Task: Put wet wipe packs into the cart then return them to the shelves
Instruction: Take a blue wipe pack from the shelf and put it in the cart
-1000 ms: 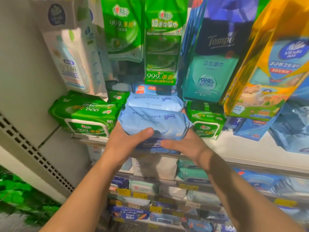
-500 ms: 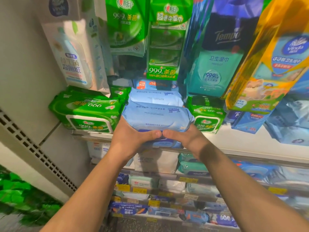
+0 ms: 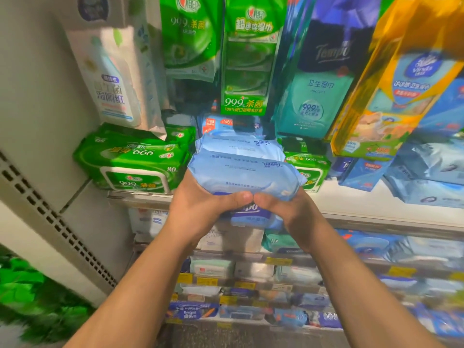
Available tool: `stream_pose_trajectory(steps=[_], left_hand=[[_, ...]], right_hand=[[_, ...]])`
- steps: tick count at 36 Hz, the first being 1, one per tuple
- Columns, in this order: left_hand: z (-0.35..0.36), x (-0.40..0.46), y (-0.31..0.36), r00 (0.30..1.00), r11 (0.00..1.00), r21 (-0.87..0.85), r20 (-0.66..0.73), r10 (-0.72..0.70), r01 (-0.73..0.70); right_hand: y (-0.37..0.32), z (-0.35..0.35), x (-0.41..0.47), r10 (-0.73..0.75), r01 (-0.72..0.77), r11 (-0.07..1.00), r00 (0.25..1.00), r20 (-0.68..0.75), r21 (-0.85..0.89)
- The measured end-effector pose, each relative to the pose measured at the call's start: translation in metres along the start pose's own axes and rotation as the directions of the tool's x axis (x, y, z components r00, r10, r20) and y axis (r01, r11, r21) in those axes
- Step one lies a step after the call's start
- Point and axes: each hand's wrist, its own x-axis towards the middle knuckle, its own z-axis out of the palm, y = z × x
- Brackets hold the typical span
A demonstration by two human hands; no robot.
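Note:
A light blue Tempo wet wipe pack point(image 3: 241, 174) is held at the front edge of the white shelf point(image 3: 371, 209), between two green packs. My left hand point(image 3: 200, 207) grips its left end from below, thumb on the front face. My right hand point(image 3: 286, 209) grips the right end the same way, and the two thumbs touch at the middle. Another blue Tempo pack point(image 3: 236, 144) lies right behind it on the shelf. The cart is out of view.
A green 999 wipe pack point(image 3: 130, 162) lies left of the blue stack, a smaller green pack point(image 3: 308, 169) right. Hanging packs point(image 3: 246, 59) dangle above. Blue packs point(image 3: 426, 179) fill the shelf's right. Lower shelves point(image 3: 251, 272) hold more wipes. A white perforated wall point(image 3: 37, 197) stands left.
Both hands have drawn closer along the pack's front until the thumbs meet. The pack sits slightly flatter against the stack behind it.

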Motion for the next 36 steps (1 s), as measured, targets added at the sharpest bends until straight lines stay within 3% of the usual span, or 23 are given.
stream_pose_trajectory(steps=[4, 6, 10, 23, 26, 30, 36], left_hand=[[0.007, -0.011, 0.011, 0.998, 0.994, 0.107, -0.05, 0.029, -0.024], [0.013, -0.019, 0.019, 0.995, 0.985, 0.166, -0.072, 0.062, -0.05], [0.027, -0.041, 0.033, 0.994, 0.973, 0.218, -0.057, 0.096, -0.081], [0.071, -0.145, 0.061, 0.975, 0.97, 0.242, -0.213, 0.067, -0.014], [0.068, -0.177, 0.065, 0.947, 0.981, 0.189, -0.32, 0.01, 0.054], [0.051, -0.217, 0.075, 0.895, 0.973, 0.201, -0.445, -0.011, 0.112], [0.006, -0.278, 0.084, 0.78, 0.968, 0.19, -0.625, -0.01, 0.165]], right_hand=[[-0.009, -0.001, -0.018, -0.003, -0.008, 0.993, 0.996, 0.09, 0.118], [-0.011, -0.003, -0.024, 0.018, -0.028, 0.988, 0.998, 0.065, 0.149], [-0.014, -0.012, -0.038, 0.004, -0.002, 1.0, 0.999, -0.051, 0.029], [-0.03, -0.024, -0.111, -0.076, 0.087, 0.993, 0.988, 0.134, -0.076], [-0.027, -0.009, -0.123, -0.044, 0.057, 0.997, 0.977, 0.207, -0.059], [-0.027, 0.025, -0.131, -0.023, 0.071, 0.983, 0.962, 0.274, -0.169], [-0.025, 0.1, -0.142, -0.04, 0.088, 0.993, 0.893, 0.449, -0.085]])
